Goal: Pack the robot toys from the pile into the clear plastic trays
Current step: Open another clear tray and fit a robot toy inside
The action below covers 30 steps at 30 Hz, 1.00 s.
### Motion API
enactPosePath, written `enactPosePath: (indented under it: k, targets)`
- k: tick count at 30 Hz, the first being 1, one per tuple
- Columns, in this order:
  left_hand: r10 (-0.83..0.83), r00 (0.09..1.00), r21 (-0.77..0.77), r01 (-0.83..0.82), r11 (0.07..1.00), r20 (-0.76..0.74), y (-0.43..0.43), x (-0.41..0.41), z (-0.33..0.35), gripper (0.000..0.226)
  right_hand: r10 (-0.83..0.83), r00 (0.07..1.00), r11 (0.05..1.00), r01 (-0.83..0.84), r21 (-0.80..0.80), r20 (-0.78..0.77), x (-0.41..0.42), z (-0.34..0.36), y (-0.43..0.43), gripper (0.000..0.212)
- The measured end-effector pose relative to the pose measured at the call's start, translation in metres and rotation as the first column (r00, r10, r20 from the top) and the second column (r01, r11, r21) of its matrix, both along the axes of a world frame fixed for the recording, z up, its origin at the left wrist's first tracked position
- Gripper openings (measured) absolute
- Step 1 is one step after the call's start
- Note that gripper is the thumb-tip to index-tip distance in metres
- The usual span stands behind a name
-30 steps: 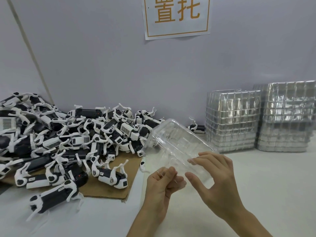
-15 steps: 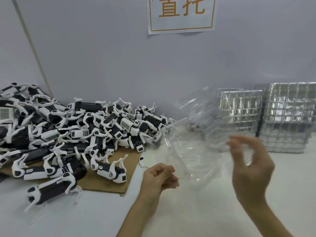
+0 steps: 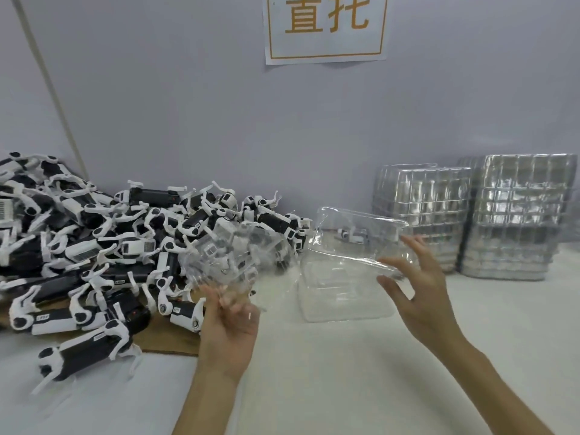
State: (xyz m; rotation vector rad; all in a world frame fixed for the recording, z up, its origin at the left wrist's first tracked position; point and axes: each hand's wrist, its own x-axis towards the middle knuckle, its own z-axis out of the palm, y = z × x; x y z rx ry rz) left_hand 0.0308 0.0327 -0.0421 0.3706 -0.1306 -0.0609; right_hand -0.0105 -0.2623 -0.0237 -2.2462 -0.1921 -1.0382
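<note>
Pulling apart since a second ago: one held piece now showing as two clear trays. Gripping the left tray [image 3: 226,255] in the left hand [image 3: 226,328], fingers curled round its lower edge, raising it before the pile of robot toys [image 3: 94,246]; too blurred for its heading, possibly tilting leftward. Resting the right tray [image 3: 345,277] on the table [image 3: 345,387], long axis running left to right, back wall leaning up. Touching its right edge with the right hand [image 3: 420,287], fingers spreading wide and straight. Standing behind: stacked trays [image 3: 470,221].
</note>
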Motion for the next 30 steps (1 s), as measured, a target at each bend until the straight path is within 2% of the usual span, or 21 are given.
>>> enactPosePath:
  k: [3,8,10,14,19,24,25,27,28,30]
  targets:
    - [0.017,0.999,0.001,-0.017,1.0,-0.038,-0.001,-0.001,0.0,0.037,0.066,0.983,0.995,-0.078,-0.065,-0.169,0.015,0.004,-0.006,0.022]
    - [-0.001,0.998,-0.002,0.001,1.0,-0.061,-0.003,-0.002,0.002,0.026,-0.148,0.89,0.969,0.043,-0.244,-0.432,0.033,0.017,-0.017,0.025]
    - [-0.003,0.999,0.014,0.004,1.0,-0.053,-0.004,-0.002,0.001,0.02,-0.197,0.87,0.95,0.056,-0.308,-0.452,0.033,0.014,-0.015,0.034]
    - [-0.024,0.999,0.073,0.027,0.997,-0.043,-0.008,-0.002,-0.002,0.019,-0.165,0.923,0.943,0.045,-0.329,-0.348,0.027,0.0,0.004,0.046]
    - [-0.041,0.998,0.198,0.048,0.979,-0.038,-0.015,-0.006,-0.004,0.023,-0.22,0.836,0.869,-0.066,-0.49,-0.502,0.038,-0.012,0.021,0.054]
    - [-0.094,0.995,0.287,0.08,0.955,0.037,-0.02,-0.009,-0.006,0.024,-0.244,0.767,0.852,-0.123,-0.51,-0.593,0.05,-0.005,0.028,0.059]
    - [-0.103,0.993,0.3,0.083,0.95,0.05,-0.021,-0.01,-0.006,0.025,-0.181,0.772,0.891,-0.134,-0.434,-0.609,0.049,-0.002,0.029,0.057]
    - [-0.119,0.992,0.323,0.096,0.942,0.052,-0.021,-0.01,-0.007,0.027,0.062,0.824,0.988,-0.131,-0.082,-0.563,0.042,0.008,0.032,0.044]
    - [-0.127,0.991,0.333,0.104,0.937,0.05,-0.021,-0.009,-0.008,0.028,0.213,0.842,0.976,-0.154,0.157,-0.496,0.035,0.013,0.033,0.038]
    - [-0.142,0.989,0.365,0.119,0.923,0.037,-0.022,-0.01,-0.008,0.028,0.505,0.782,0.801,-0.266,0.536,-0.365,0.019,0.023,0.038,0.045]
